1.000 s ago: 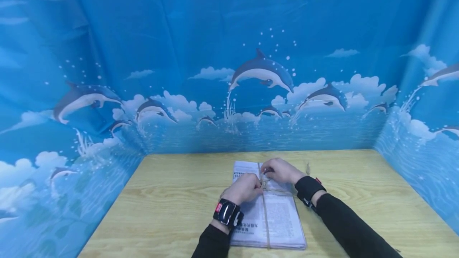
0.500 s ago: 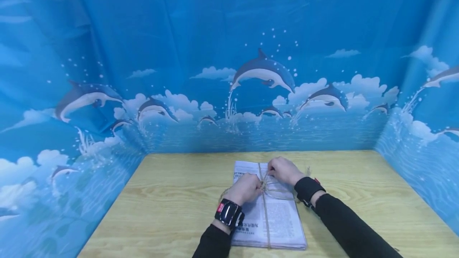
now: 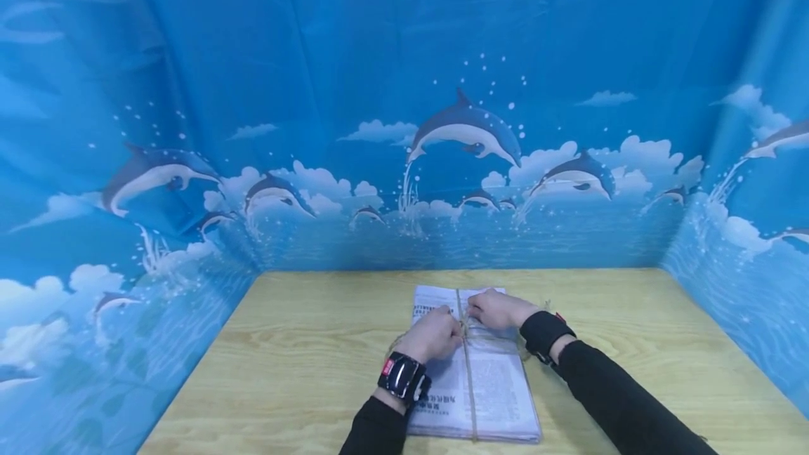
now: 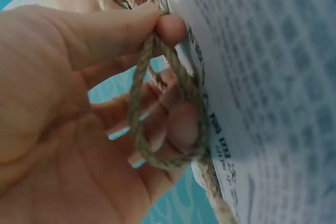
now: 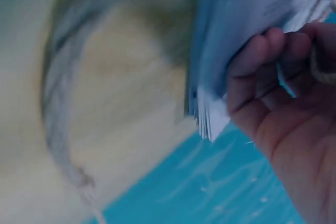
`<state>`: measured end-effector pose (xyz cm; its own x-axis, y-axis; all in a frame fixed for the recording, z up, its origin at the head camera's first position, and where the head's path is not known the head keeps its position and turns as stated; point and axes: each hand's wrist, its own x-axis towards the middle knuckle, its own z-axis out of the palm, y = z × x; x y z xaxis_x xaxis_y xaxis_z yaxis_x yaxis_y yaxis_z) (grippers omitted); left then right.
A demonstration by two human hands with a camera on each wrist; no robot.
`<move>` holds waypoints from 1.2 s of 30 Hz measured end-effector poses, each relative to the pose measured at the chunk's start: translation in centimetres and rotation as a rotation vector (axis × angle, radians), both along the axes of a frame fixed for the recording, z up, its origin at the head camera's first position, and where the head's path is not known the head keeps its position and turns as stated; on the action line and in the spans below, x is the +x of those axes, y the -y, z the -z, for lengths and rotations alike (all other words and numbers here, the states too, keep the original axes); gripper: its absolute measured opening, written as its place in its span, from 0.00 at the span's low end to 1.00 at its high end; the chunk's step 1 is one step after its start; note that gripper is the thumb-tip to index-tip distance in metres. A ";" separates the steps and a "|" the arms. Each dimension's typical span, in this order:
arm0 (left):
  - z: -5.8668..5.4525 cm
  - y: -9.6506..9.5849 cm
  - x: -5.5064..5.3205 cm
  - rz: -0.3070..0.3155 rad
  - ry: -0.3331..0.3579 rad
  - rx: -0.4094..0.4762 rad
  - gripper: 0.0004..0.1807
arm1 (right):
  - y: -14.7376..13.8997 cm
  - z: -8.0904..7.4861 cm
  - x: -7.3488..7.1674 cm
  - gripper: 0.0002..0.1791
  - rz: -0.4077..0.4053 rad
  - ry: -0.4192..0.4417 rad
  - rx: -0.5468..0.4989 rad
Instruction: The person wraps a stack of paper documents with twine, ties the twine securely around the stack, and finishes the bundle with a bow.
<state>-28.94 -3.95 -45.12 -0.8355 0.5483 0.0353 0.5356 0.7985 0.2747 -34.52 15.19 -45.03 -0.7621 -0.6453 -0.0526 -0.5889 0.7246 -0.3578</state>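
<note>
A stack of newspapers [image 3: 502,392] lies on the table, bound lengthwise and across with twine [image 3: 470,388]. My left hand [image 3: 432,334] is at the crossing on top of the stack. In the left wrist view its thumb and index finger pinch a loop of twine [image 4: 135,114], while the other fingers curve loosely behind. Just beyond and to the right, my right hand [image 3: 498,309] holds a strand of twine [image 5: 321,72], seen by its thumb in the right wrist view. Its curled fingers touch or nearly touch the paper. The hands partly hide the knot.
The wooden table [image 3: 303,357] meets a blue dolphin-print curtain [image 3: 354,160] at the back and sides. A loose twine end [image 5: 60,98] hangs close to the right wrist camera. Frayed twine [image 3: 547,305] shows beyond the right wrist.
My right hand first drew away from the knot to the right with a strand, then came down slightly and back towards it. The left hand has stayed nearly in place.
</note>
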 end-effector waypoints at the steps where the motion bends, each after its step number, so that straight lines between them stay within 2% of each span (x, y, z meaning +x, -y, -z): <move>1: 0.0 0.0 0.1 -0.004 -0.003 -0.021 0.11 | 0.0 0.0 0.0 0.15 0.026 0.027 -0.007; 3: 0.0 0.1 0.3 -0.029 0.013 -0.039 0.10 | -0.1 0.1 0.0 0.16 0.075 0.065 -0.029; 6: 0.0 0.2 0.7 -0.055 0.036 -0.064 0.11 | -0.1 0.3 0.1 0.18 0.098 0.068 -0.079; 7: 0.1 0.2 0.8 -0.059 0.035 -0.080 0.11 | -0.2 0.5 0.1 0.18 0.099 0.057 -0.091; 11: -0.1 0.1 1.4 -0.074 0.027 -0.124 0.10 | -0.2 0.7 0.2 0.18 0.160 0.108 -0.186; 14: -0.2 0.3 1.6 -0.076 0.030 -0.118 0.10 | -0.3 0.7 0.0 0.19 0.249 0.215 -0.292; 16: -0.1 0.5 1.6 -0.066 0.046 -0.094 0.11 | -0.3 0.7 -0.1 0.19 0.287 0.279 -0.361; 19: -0.2 0.7 1.5 -0.025 0.076 -0.079 0.17 | -0.4 0.9 -0.3 0.20 0.334 0.372 -0.477; 23: -0.5 1.0 1.2 0.032 0.116 -0.112 0.19 | -0.2 1.0 -0.3 0.23 0.394 0.486 -0.590; 25: -0.4 1.0 0.9 0.052 0.136 -0.133 0.19 | -0.2 1.0 -0.2 0.23 0.411 0.530 -0.609; 28: -0.3 0.9 0.4 0.068 0.185 -0.162 0.15 | 0.0 1.0 -0.3 0.22 0.430 0.504 -0.534; 32: -0.4 0.7 0.0 0.052 0.238 -0.202 0.13 | 0.7 0.9 -0.4 0.25 0.448 0.345 -0.348; 34: -0.5 0.6 0.0 0.032 0.243 -0.216 0.14 | 1.2 0.8 -0.3 0.28 0.447 0.260 -0.273; 36: -0.6 0.5 0.0 0.047 0.208 -0.247 0.16 | 1.8 0.8 -0.3 0.30 0.449 0.202 -0.240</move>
